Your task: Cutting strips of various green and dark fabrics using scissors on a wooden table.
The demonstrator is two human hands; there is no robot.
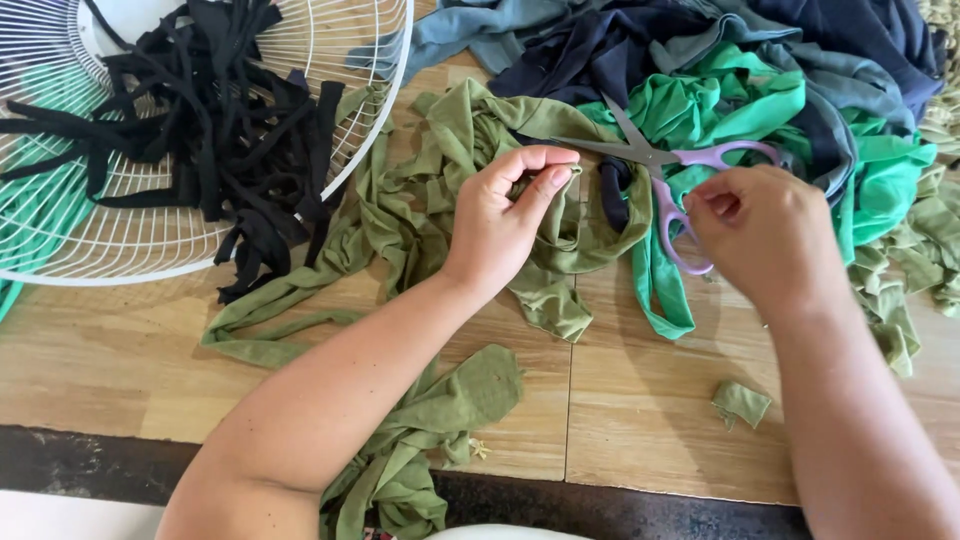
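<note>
Left hand (pixel 505 225): fingers pinched on olive fabric strip (pixel 440 190).
Right hand (pixel 765 235): clamped on purple-handled scissors (pixel 660 175), blades toward 10 o'clock.

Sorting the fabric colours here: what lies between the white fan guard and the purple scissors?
Olive-green fabric strips, pinched by the left hand, shown in the head view.

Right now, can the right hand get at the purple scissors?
Probably yes. The right hand sits right beside the purple scissors, fingers next to the handle loops. The scissors lie on top of the green cloth, nothing covering them. The left hand pinches olive fabric, out of the way.
</note>
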